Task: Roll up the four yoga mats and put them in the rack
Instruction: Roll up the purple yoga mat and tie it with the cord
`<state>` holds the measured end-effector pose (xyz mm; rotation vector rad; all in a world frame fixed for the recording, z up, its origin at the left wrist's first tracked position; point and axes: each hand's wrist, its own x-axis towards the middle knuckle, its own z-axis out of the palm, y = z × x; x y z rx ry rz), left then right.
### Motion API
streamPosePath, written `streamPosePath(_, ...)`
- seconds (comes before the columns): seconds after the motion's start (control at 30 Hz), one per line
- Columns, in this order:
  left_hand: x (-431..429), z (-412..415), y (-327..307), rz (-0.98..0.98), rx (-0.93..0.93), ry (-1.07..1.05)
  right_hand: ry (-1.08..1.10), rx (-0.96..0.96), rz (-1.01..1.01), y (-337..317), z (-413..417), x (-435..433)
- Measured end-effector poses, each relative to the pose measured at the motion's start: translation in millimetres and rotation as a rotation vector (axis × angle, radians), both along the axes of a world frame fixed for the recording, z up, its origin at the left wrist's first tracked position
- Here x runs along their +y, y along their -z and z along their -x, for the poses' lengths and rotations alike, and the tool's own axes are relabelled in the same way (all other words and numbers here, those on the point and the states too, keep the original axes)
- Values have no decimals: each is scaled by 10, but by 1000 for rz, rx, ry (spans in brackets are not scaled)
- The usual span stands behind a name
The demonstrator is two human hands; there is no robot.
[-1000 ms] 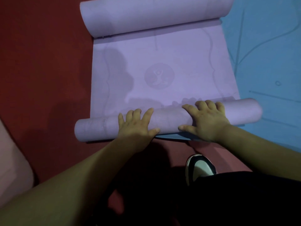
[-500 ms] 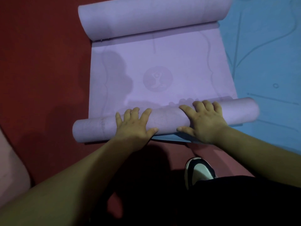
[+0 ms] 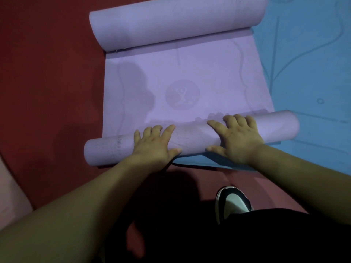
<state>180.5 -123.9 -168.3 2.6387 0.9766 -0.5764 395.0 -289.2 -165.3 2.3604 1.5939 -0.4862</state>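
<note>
Purple mat (image 3: 180, 88) | on floor (image 3: 47, 73), partly over blue mat (image 3: 303, 63) | left hand (image 3: 153, 145), right hand (image 3: 239, 137): fingers spread flat on roll (image 3: 193, 137), gripping nothing | risk: roll sits skewed; uneven pushing likely telescopes it.

Dim light over a dark red floor (image 3: 49, 76).

We find no words, numbers or brand names that can be read. The one sign we make out is a round emblem (image 3: 182, 94) pressed into the purple yoga mat (image 3: 199, 69), showing a small figure with raised arms. On the blue mat (image 3: 307, 59) beside it we see only curved lines and a small ring (image 3: 320, 101).
</note>
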Motion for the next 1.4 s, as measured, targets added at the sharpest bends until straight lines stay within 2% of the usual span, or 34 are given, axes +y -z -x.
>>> streamPosePath(0.17,-166,68,49,-76,-68,-3,6,35,83,-78,-68,118)
streamPosePath(0.4,16,-15,65,-47,-34,32,-3,-32,-68,66,11,22)
streamPosePath(0.53,59,-66,20,-24,-21,16,-2,2,-3,-6,-72,99)
streamPosePath(0.7,-84,12,59,-99,-66,11,-8,35,73,-70,-161,217)
streamPosePath(0.93,95,-97,57,-55,-29,34,-69,-48,-112,124,-143,79)
streamPosePath(1.07,147,-146,-3,-13,-13,21,-72,-16,-68,58,-209,159)
streamPosePath(1.23,36,-59,63,-128,-76,13,-44,21,30,-62,-274,289)
streamPosePath(1.4,196,-121,71,-111,-60,37,-84,-60,-90,96,-193,181)
